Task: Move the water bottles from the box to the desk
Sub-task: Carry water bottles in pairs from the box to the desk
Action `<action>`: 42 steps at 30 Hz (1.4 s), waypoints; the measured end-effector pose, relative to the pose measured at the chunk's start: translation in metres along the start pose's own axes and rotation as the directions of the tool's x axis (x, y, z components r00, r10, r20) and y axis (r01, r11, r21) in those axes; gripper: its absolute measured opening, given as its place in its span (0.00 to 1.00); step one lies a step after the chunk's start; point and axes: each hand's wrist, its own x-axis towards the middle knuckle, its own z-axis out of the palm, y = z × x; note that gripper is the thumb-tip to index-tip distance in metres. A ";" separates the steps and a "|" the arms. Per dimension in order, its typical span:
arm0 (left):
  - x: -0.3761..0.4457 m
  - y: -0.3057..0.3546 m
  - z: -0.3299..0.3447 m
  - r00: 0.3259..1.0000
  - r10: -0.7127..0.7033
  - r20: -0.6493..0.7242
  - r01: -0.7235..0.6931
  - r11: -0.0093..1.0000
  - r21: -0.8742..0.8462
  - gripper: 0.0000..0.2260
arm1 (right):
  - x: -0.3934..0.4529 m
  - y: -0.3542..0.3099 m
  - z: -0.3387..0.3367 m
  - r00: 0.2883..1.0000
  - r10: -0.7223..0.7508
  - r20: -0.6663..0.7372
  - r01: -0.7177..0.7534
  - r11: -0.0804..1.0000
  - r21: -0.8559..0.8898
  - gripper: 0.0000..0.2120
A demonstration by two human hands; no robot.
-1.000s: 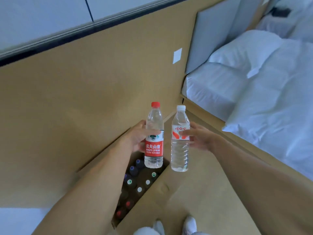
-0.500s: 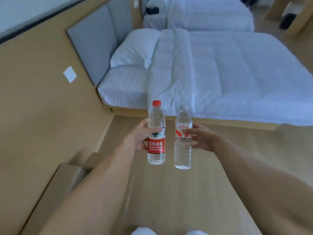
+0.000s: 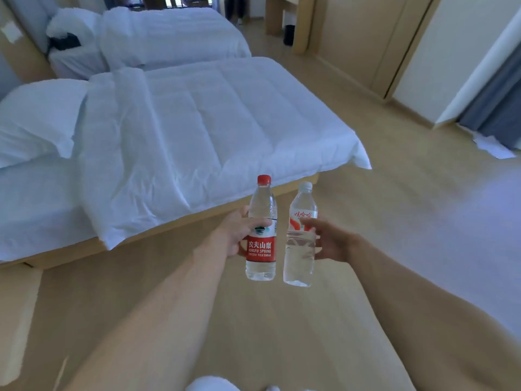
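Observation:
My left hand (image 3: 235, 234) grips a clear water bottle with a red cap and red label (image 3: 260, 251), held upright at chest height. Right beside it, my right hand (image 3: 328, 241) grips a second clear bottle with a white cap and an orange-and-white label (image 3: 299, 258), tilted slightly to the right. The two bottles hang close together over the wooden floor, nearly touching. Neither the box nor the desk is in view.
A bed with a white duvet (image 3: 197, 131) and a pillow (image 3: 36, 122) fills the left. A second bed (image 3: 169, 35) lies behind it. Wooden floor (image 3: 394, 193) stretches to the right. A wooden cabinet (image 3: 363, 38) and a grey curtain (image 3: 496, 100) stand at the far right.
The view has swung right, away from the wall and the box. The box has left the frame. Both hands still hold their bottles in the same way.

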 end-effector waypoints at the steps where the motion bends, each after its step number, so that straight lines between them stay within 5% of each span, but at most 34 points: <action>1: 0.011 0.005 0.017 0.999 -0.009 0.035 0.008 1.000 0.019 0.25 | -0.003 0.002 -0.017 1.000 -0.006 -0.031 0.007 0.999 0.038 0.15; 7: 0.070 0.041 0.112 0.968 -0.078 0.237 0.038 0.985 0.169 0.21 | -0.018 0.005 -0.101 0.984 0.021 -0.177 0.014 0.981 0.195 0.25; 17: 0.205 0.119 0.222 0.882 -0.134 0.451 -0.022 0.946 0.325 0.21 | 0.007 -0.047 -0.223 0.939 -0.082 -0.334 0.177 0.948 0.265 0.23; 27: 0.328 0.212 0.297 0.854 -0.107 0.509 -0.094 0.931 0.354 0.26 | 0.056 -0.129 -0.318 0.843 -0.103 -0.528 0.301 0.904 0.304 0.31; 35: 0.414 0.258 0.361 0.860 -0.075 0.504 -0.131 0.923 0.361 0.20 | 0.102 -0.177 -0.405 0.815 -0.102 -0.571 0.325 0.896 0.304 0.35; 42: 0.504 0.299 0.442 0.892 -0.011 0.452 -0.158 0.929 0.334 0.22 | 0.151 -0.227 -0.525 0.828 -0.133 -0.545 0.341 0.891 0.300 0.28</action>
